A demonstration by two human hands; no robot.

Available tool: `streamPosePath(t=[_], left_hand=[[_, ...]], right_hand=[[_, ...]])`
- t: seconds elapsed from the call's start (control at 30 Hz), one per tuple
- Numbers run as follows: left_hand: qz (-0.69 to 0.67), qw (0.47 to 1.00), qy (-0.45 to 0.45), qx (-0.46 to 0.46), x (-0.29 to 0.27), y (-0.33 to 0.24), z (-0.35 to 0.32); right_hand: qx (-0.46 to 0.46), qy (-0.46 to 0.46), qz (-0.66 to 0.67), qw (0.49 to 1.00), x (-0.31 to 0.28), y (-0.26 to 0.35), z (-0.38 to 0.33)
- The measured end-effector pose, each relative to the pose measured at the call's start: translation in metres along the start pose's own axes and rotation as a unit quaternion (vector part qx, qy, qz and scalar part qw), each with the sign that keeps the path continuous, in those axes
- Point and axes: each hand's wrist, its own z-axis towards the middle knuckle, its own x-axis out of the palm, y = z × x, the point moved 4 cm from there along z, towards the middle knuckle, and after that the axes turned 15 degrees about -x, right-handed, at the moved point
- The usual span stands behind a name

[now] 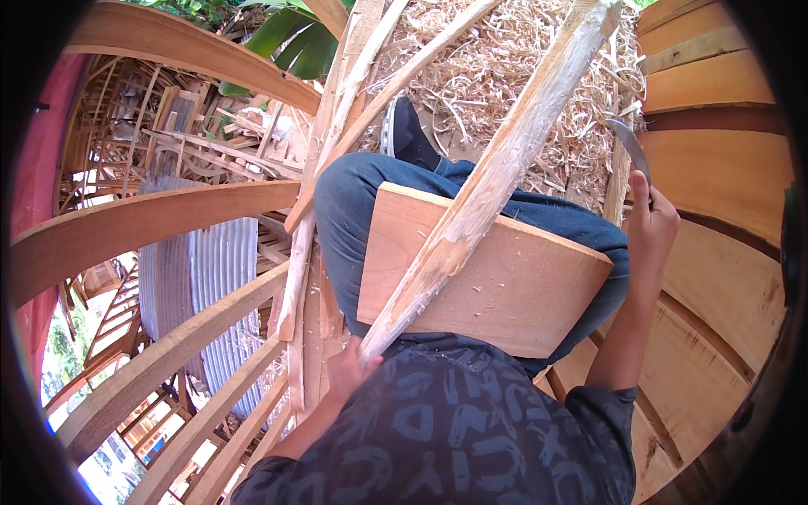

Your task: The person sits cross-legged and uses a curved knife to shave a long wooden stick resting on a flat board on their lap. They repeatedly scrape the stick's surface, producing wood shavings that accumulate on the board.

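A long, roughly peeled wooden pole (505, 168) slants from my waist up to the far right, crossing above my lap. Its near end is in my left hand (343, 370), fingers wrapped round it. Under the pole, a flat wooden board (513, 282) rests across my thighs, with small chips on its face. My right hand (653, 217), raised at the right and apart from the pole, is closed on a knife whose curved blade (631, 150) points up and away. The fist mostly hides the knife's handle.
Curled wood shavings (471, 59) heap up ahead, past my shoe (408, 135). A wall of planks (715, 168) curves along my right. Curved wooden ribs (160, 227) arch on the left, above corrugated metal sheets (223, 278) and scrap wood. Thin strips (337, 126) lean beside my left knee.
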Motion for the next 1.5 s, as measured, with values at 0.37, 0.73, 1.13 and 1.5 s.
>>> streamPosePath(t=[0.37, 0.73, 1.13, 1.5], left_hand=[[-0.087, 0.996, 0.026, 0.005, -0.009, -0.016, 0.005], [-0.083, 0.995, 0.048, 0.012, 0.005, 0.007, 0.007], [-0.160, 0.982, 0.100, 0.016, 0.003, 0.001, 0.014], [-0.205, 0.949, 0.236, -0.049, 0.006, 0.008, 0.024]], right_hand=[[-0.307, 0.101, -0.026, 0.946, 0.054, 0.094, -0.046], [-0.195, 0.080, -0.049, 0.976, 0.010, 0.079, -0.049], [0.021, -0.012, -0.036, 0.999, 0.011, 0.017, 0.012], [-0.313, 0.106, -0.005, 0.944, 0.062, 0.122, -0.056]])
